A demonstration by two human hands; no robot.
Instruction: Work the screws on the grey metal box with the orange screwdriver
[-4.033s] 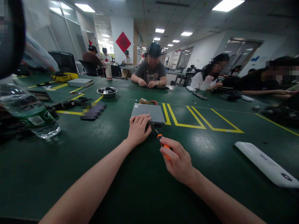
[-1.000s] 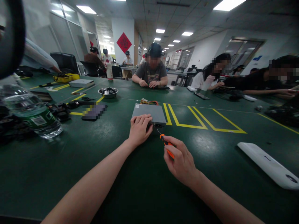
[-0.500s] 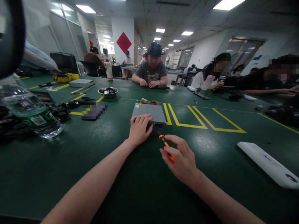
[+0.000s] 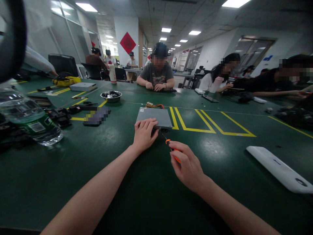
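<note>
A flat grey metal power supply unit (image 4: 156, 117) lies on the green table, its bundle of coloured wires (image 4: 155, 105) at the far side. My left hand (image 4: 145, 133) grips its near left part, fingers over the top and thumb at the near side. In my right hand (image 4: 187, 163) is a screwdriver (image 4: 168, 142) with an orange and black handle, pinched between thumb and fingers. Its thin shaft points up and left at the near face of the unit, by my left thumb. Whether the tip touches a screw there is too small to tell.
A water bottle (image 4: 31, 120) and a dark phone (image 4: 97, 116) are at the left, with a metal bowl (image 4: 111, 96) of small parts beyond. At the right lies a white elongated device (image 4: 278, 168). Across the table sits a person (image 4: 156, 73); yellow tape (image 4: 198, 130) marks the surface.
My right hand has closed further round the screwdriver handle and brought its shaft up to the unit's near face. My left hand stays on the unit. The view has shifted slightly.
</note>
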